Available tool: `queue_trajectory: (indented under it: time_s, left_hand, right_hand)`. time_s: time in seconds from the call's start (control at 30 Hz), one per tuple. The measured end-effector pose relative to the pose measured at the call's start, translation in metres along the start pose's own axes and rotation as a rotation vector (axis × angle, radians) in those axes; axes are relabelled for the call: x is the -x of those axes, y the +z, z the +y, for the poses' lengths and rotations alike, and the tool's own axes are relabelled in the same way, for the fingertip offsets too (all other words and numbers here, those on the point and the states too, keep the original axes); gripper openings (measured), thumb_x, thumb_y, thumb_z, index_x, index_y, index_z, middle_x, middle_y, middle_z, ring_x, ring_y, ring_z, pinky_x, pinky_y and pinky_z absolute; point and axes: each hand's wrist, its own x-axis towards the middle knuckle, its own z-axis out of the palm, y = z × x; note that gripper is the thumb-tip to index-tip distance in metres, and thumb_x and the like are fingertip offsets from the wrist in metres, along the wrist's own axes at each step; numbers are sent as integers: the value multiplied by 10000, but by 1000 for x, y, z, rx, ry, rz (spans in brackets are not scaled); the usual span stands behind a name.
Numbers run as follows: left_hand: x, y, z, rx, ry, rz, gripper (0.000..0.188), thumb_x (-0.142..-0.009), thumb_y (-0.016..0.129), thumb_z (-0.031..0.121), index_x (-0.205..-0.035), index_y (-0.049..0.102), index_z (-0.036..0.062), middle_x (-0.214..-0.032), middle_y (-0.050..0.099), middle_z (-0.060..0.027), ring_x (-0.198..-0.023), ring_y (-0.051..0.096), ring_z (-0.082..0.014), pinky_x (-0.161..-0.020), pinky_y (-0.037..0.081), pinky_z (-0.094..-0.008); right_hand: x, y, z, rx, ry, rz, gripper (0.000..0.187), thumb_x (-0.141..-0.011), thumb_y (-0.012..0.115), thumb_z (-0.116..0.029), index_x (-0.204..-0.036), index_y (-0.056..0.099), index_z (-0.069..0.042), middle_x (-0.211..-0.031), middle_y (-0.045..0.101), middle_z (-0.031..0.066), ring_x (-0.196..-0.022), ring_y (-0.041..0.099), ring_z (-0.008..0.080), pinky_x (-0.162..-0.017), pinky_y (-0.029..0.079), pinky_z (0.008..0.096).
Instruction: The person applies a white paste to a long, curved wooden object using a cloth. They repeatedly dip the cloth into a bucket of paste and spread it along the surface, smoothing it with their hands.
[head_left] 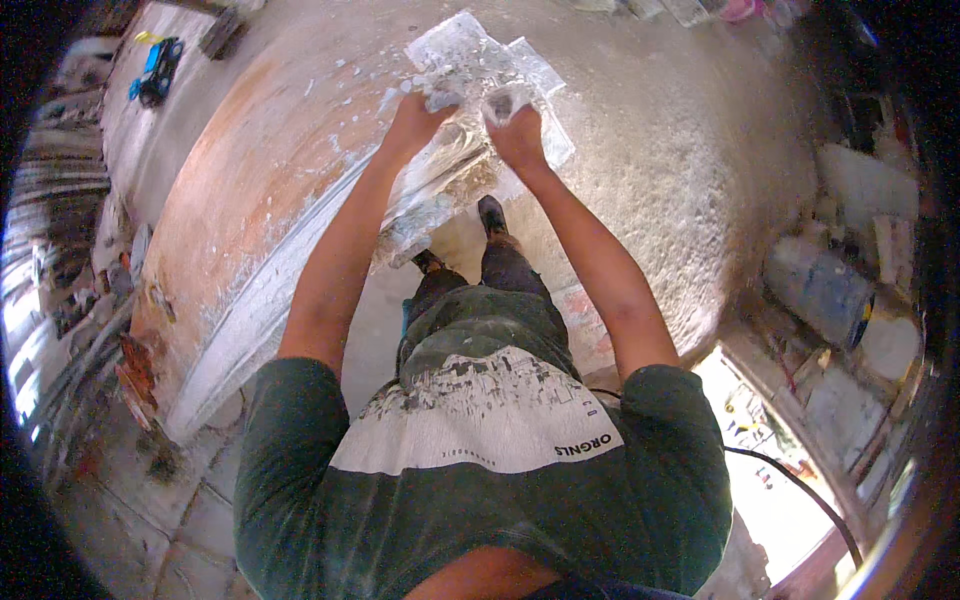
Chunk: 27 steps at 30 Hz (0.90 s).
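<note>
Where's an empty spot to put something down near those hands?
The pale, rough patch between the right hand and the drum looks free. So does the reddish patch, mostly, between the left hand and the blue-and-black thing; white flecks dot it. It's crowded around the white pieces by both hands, and beside the drum.

Dark shirt (470, 510), lower centre of frame: short word in bold dark capitals (583, 443) on pale print panel (450, 425), toward panel's right end, upside down in frame. Tiny character row (468, 458) along panel's lower edge, too small to read reliably.
</note>
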Motion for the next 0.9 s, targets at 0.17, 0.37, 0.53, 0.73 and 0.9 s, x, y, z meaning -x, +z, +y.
queue_trajectory:
  time_s: [0.17, 0.37, 0.53, 0.73, 0.9]
  left_hand:
    - [87, -30, -26, -215, -41, 174, 300, -760, 696, 194, -1033, 658, 73, -960, 644, -182, -903, 608, -351, -822, 476, -410]
    - [161, -48, -58, -239, -85, 300, 248, -793, 656, 168, -1030, 640, 98, -1085, 568, -141, -1029, 543, -335, -883, 446, -405]
    - [205, -69, -91, -183, -158, 501, 258, -797, 660, 190, -1033, 644, 89, -1080, 590, -152, -1037, 542, -363, -935, 421, -428]
    - [293, -110, -98, -215, -298, 762, 258, -805, 673, 225, -1014, 662, 74, -1028, 640, -172, -1019, 575, -352, -898, 449, -399]
    - [386, -118, -114, 107, -463, 1043, 264, -813, 681, 234, -1019, 668, 68, -1010, 656, -137, -945, 610, -261, -832, 466, -352]
  right_hand:
    - [8, 45, 44, 536, -774, -609, 316, -792, 593, -317, -951, 626, -46, -1027, 620, 175, -932, 607, 344, -789, 492, 422]
    - [-27, 42, 70, 756, -1085, -728, 407, -740, 592, -462, -783, 662, -63, -864, 621, 163, -846, 619, 319, -699, 496, 425]
    - [-14, 87, -16, 894, -1251, -1016, 382, -762, 602, -415, -793, 662, -40, -887, 632, 185, -849, 621, 336, -720, 497, 430]
    - [-11, 107, -29, 1008, -1297, -1269, 281, -693, 640, -318, -695, 643, -37, -756, 631, 192, -720, 631, 352, -649, 507, 433]
    - [-16, 71, -7, 1156, -1368, -1112, 348, -731, 619, -360, -692, 664, -17, -744, 645, 182, -768, 640, 343, -710, 514, 413]
